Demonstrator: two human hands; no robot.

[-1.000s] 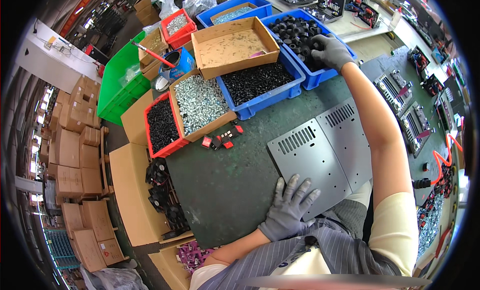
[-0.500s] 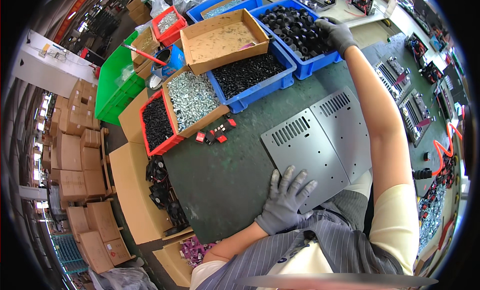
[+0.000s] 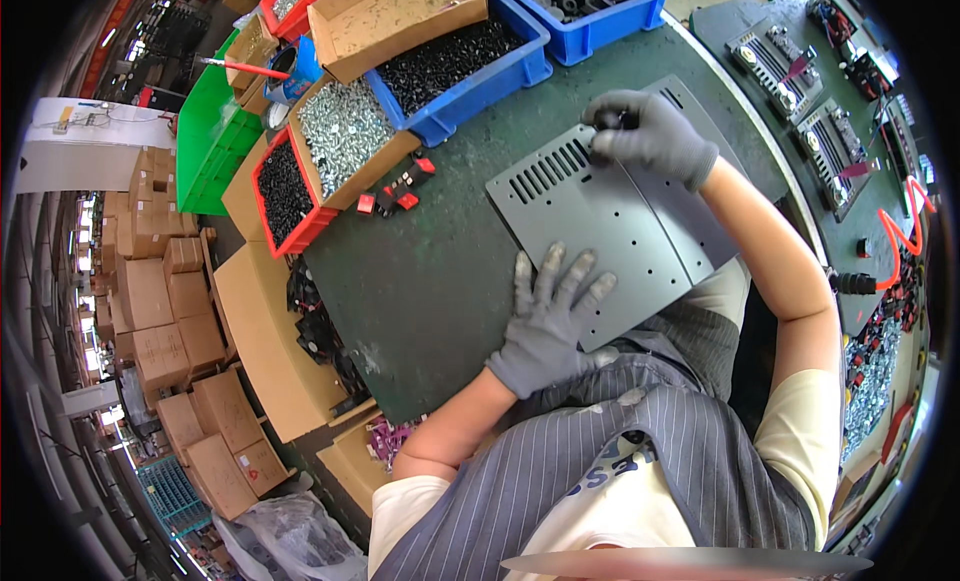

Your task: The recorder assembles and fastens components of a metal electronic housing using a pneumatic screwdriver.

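Two grey metal panels lie side by side near the table's front edge: a left panel with a row of slots and small holes, and a right panel partly under my right arm. My left hand, in a grey glove, rests flat on the left panel's near corner with fingers spread. Over the far slotted end, my gloved right hand is closed on black round parts, which look like rubber feet. Its fingers partly hide them, so how many it holds I cannot tell.
Beyond the panels stand a blue bin of black round parts, another blue bin of black screws, and a cardboard tray. A red bin and red-black pieces are leftward. Slotted assemblies lie right, near an orange coiled hose.
My right hand has come back from the blue bin to the left panel's slotted end, now with black round parts in it. My left hand stays on the panel. The view has shifted.
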